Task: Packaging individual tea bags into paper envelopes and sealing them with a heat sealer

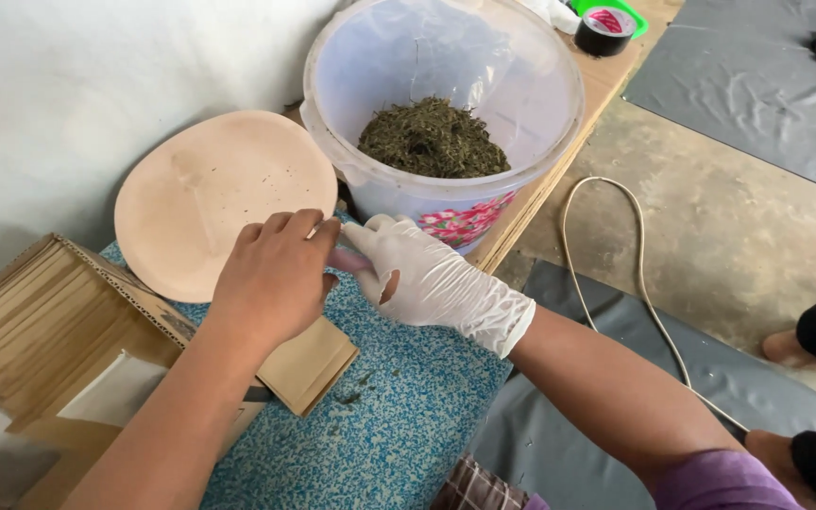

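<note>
My bare left hand (274, 274) and my right hand (427, 276), which wears a torn white glove, meet over a blue speckled surface (399, 416). Both close on a small pinkish object (347, 259) between them; most of it is hidden by the fingers. Under my left wrist lies a brown paper packet (309, 364). Just beyond the hands stands a translucent plastic bucket (540, 113) with a flower print, holding dark green dried leaves (432, 140). A few leaf crumbs lie by the packet.
A round beige lid (210, 203) leans against the white wall. A cardboard box (59, 321) with stacked brown packets sits at left. Black tape roll (604, 28) on the wooden board behind. A white cable (644, 293) runs over concrete floor; another person's feet at right.
</note>
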